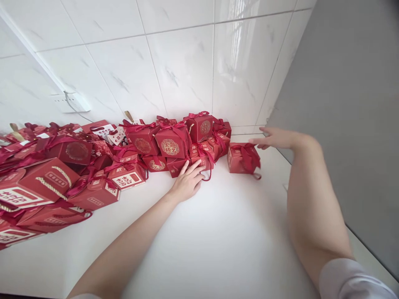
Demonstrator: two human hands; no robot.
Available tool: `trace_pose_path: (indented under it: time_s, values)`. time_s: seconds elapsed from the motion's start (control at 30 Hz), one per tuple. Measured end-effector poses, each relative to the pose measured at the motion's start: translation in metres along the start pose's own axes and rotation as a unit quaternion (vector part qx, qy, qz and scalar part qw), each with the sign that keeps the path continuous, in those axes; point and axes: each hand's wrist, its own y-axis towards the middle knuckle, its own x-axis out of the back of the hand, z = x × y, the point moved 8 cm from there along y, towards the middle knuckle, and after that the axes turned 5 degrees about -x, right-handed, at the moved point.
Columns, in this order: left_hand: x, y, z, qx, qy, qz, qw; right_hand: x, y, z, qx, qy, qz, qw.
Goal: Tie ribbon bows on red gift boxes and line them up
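Observation:
My left hand (188, 182) rests with its fingers apart against the front of a small red box (202, 153) at the bottom of a stack. Above it, a red box with a round gold emblem (170, 143) sits on the upper layer. To the right, a single red box with a dark red ribbon bow (239, 158) stands on the white table (218, 232), a little apart from the stack. My right hand (271, 138) is just beyond that box's upper right corner, fingers stretched out, holding nothing. Whether its fingertips touch the ribbon cannot be made out.
Several ribboned red boxes (96, 193) are piled along the left and back of the table. A white tiled wall (183, 62) with a socket strip (70, 103) and cable rises behind. A grey panel (349, 104) borders the right side.

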Motion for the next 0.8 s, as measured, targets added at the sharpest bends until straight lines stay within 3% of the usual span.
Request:
trace_pose_path:
  time_s: [0.03, 0.13, 0.27, 0.4, 0.5, 0.6, 0.63, 0.7, 0.8]
  values:
    - [0.000, 0.000, 0.000, -0.003, -0.002, -0.001, 1.000, 0.007, -0.012, -0.005, -0.045, 0.020, 0.029, 0.998]
    - [0.001, 0.001, 0.000, -0.010, -0.004, -0.011, 1.000, 0.029, -0.037, -0.005, -0.088, 0.055, 0.011, 0.995]
    - [0.003, 0.000, 0.000, -0.030, -0.007, -0.032, 0.999, 0.015, -0.028, 0.005, -0.077, 0.009, 0.033, 0.996]
    - [0.009, -0.002, -0.002, -0.045, -0.018, -0.069, 0.996, -0.021, -0.005, 0.034, -0.001, -0.050, 0.067, 0.996]
    - [0.015, -0.005, 0.002, -0.007, -0.035, -0.108, 0.993, -0.040, -0.008, 0.062, 0.048, -0.083, 0.097, 0.991]
    - [0.026, -0.010, 0.015, 0.073, -0.088, -0.185, 0.976, -0.057, -0.038, 0.100, 0.169, 0.002, 0.228, 0.959]
    - [0.031, -0.011, 0.021, 0.100, -0.121, -0.213, 0.964, -0.057, -0.050, 0.110, 0.198, 0.029, 0.256, 0.946]
    - [0.039, -0.012, 0.034, 0.150, -0.202, -0.250, 0.935, -0.049, -0.068, 0.123, 0.237, 0.042, 0.251, 0.937]
    - [0.055, -0.001, 0.043, 0.187, -0.335, -0.215, 0.898, -0.037, -0.089, 0.134, 0.274, 0.013, 0.219, 0.936]
